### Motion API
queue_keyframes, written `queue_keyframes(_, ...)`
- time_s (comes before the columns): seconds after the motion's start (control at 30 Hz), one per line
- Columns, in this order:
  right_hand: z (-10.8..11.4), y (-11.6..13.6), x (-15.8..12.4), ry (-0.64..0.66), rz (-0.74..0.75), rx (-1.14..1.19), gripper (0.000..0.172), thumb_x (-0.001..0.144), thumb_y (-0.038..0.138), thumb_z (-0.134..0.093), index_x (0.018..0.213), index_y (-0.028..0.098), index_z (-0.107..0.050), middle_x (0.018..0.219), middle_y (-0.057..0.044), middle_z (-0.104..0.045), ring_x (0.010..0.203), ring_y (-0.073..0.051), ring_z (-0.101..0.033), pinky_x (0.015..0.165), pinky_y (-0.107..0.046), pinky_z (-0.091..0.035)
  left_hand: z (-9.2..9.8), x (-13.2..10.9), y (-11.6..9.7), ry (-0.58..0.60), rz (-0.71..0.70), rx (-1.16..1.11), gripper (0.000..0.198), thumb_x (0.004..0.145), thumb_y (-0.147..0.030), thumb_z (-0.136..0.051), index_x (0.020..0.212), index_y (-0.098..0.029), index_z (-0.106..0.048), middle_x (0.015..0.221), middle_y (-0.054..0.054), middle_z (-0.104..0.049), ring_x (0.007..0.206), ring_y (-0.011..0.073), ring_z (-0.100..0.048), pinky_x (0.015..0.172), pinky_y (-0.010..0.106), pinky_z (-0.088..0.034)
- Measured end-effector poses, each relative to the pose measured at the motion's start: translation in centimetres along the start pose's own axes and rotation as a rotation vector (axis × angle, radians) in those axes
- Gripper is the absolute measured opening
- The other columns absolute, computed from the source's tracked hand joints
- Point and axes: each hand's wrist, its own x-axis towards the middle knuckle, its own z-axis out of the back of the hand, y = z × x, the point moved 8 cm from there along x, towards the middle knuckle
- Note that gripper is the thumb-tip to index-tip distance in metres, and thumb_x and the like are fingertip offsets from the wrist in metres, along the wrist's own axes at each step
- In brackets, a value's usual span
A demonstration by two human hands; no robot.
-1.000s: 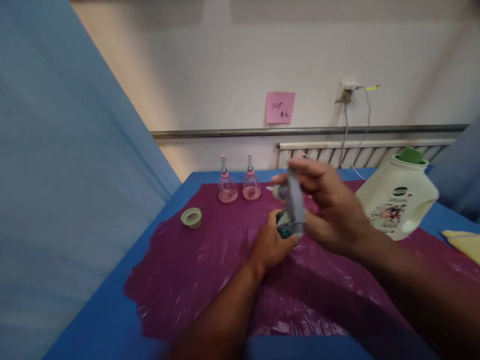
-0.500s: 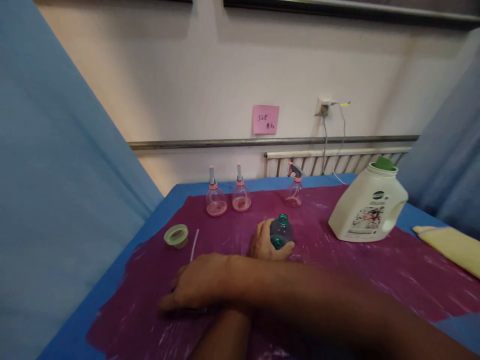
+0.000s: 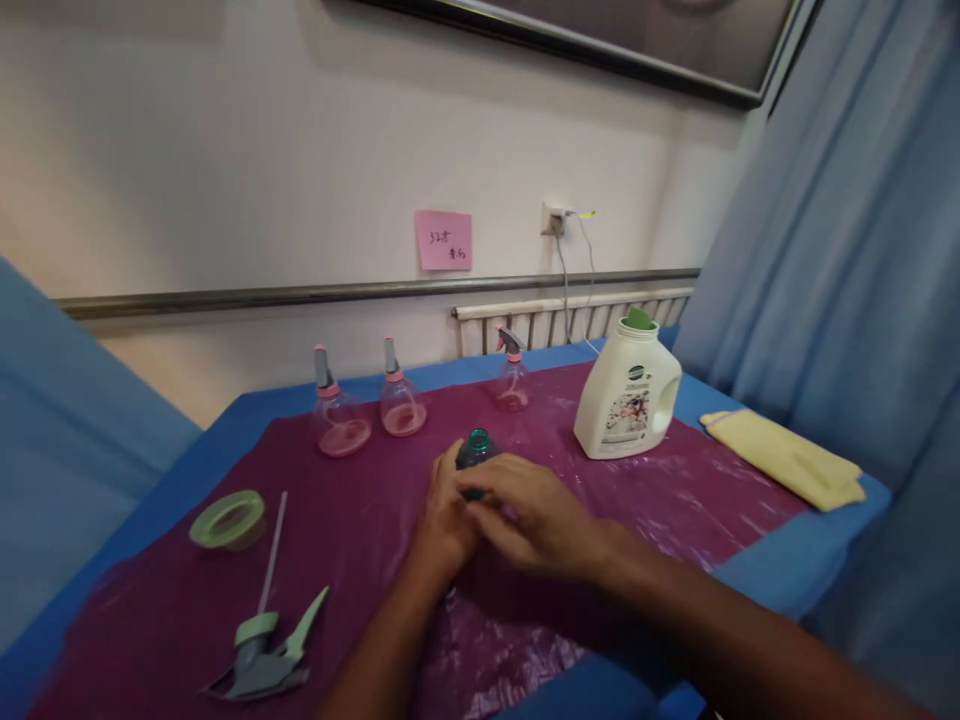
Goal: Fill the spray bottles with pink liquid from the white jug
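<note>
My left hand (image 3: 448, 515) is closed around a small dark green clear bottle (image 3: 478, 442), upright on the purple sheet with its neck uncovered. In front of this bottle is my right hand (image 3: 536, 508), loosely bent, thumb and fingers apart; it hides much of the bottle, and whether it touches it I cannot tell. At the lower left a grey and green spray head (image 3: 262, 655) lies with its thin tube (image 3: 273, 555) pointing away. Beyond that sits a pale green cup-like cap (image 3: 229, 520).
Two spray bottles with pink liquid (image 3: 343, 425) (image 3: 403, 405) stand at the back left, a third spray bottle (image 3: 513, 385) farther right. A white jug (image 3: 626, 400) with a green measuring cup stands right of my hands. A folded yellow cloth (image 3: 780, 455) lies at the right edge.
My right hand has moved from the lower left, across my left arm, to the green bottle. The spray head now shows on the sheet. The view has turned right.
</note>
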Motion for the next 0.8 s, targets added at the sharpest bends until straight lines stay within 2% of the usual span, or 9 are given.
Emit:
queue_keyframes(0.07,3.0,-2.5,-2.8,-0.126,-0.112,-0.073,0.034,0.109,0.022,-0.068,0.142,0.031,-0.075,0.120,-0.005,-0.088,0.103,-0.022,-0.085,0.095,-0.038,-0.071,-0.5,0.3,-0.6,0.110,0.005,0.050,0.088,0.079,-0.047,-0.089,0.161,-0.025,-0.065,0.155,0.015,-0.073,0.149,0.0410,-0.070,0.130,0.062,-0.056)
queue_keyframes(0.13,5.2,-5.2,-5.5,-0.205,-0.248,-0.137,0.030,0.110,0.024,-0.067,0.139,0.029,-0.076,0.118,-0.006,-0.088,0.099,-0.022,-0.084,0.091,-0.037,-0.070,-0.6,0.5,-1.1,0.157,0.033,0.110,0.090,0.084,-0.042,-0.087,0.166,-0.022,-0.058,0.162,0.018,-0.067,0.157,0.0397,-0.064,0.136,0.061,-0.049)
queue_keyframes(0.27,7.6,-9.0,-9.4,-0.326,-0.471,-0.212,0.027,0.109,0.029,-0.066,0.132,0.025,-0.079,0.111,-0.009,-0.088,0.095,-0.024,-0.084,0.090,-0.038,-0.068,-0.4,0.2,-2.5,0.228,0.083,0.165,0.089,0.089,-0.039,-0.087,0.170,-0.024,-0.053,0.165,0.017,-0.068,0.156,0.0374,-0.066,0.136,0.060,-0.048)
queue_keyframes(0.4,7.1,-9.7,-10.3,-0.257,-0.537,-0.203,0.028,0.112,0.035,-0.065,0.131,0.023,-0.081,0.108,-0.009,-0.089,0.090,-0.025,-0.084,0.084,-0.037,-0.066,-0.3,-0.3,-3.6,0.288,0.080,0.186,0.081,0.095,-0.037,-0.083,0.169,-0.023,-0.054,0.163,0.017,-0.071,0.151,0.0373,-0.070,0.133,0.060,-0.052)
queue_keyframes(0.5,6.1,-8.9,-10.1,-0.141,-0.514,-0.204,0.027,0.113,0.037,-0.065,0.129,0.023,-0.082,0.097,-0.007,-0.088,0.082,-0.025,-0.084,0.078,-0.036,-0.063,-0.2,-0.4,-3.9,0.304,0.070,0.182,0.079,0.096,-0.037,-0.079,0.169,-0.022,-0.054,0.164,0.017,-0.071,0.152,0.0356,-0.069,0.133,0.057,-0.052)
queue_keyframes(0.6,5.4,-8.4,-9.9,-0.064,-0.482,-0.229,0.024,0.113,0.038,-0.066,0.122,0.025,-0.084,0.095,-0.006,-0.089,0.081,-0.025,-0.085,0.075,-0.035,-0.061,-0.2,-0.3,-3.7,0.303,0.059,0.167,0.078,0.096,-0.037,-0.079,0.169,-0.023,-0.054,0.166,0.016,-0.069,0.154,0.0343,-0.068,0.134,0.056,-0.051)
queue_keyframes(0.8,5.0,-8.2,-9.3,-0.073,-0.453,-0.238,0.024,0.114,0.035,-0.062,0.115,0.024,-0.084,0.094,-0.005,-0.088,0.079,-0.023,-0.084,0.073,-0.033,-0.061,0.0,-0.1,-2.8,0.296,0.070,0.107,0.084,0.096,-0.039,-0.080,0.173,-0.024,-0.050,0.172,0.018,-0.063,0.161,0.0362,-0.062,0.138,0.060,-0.045)
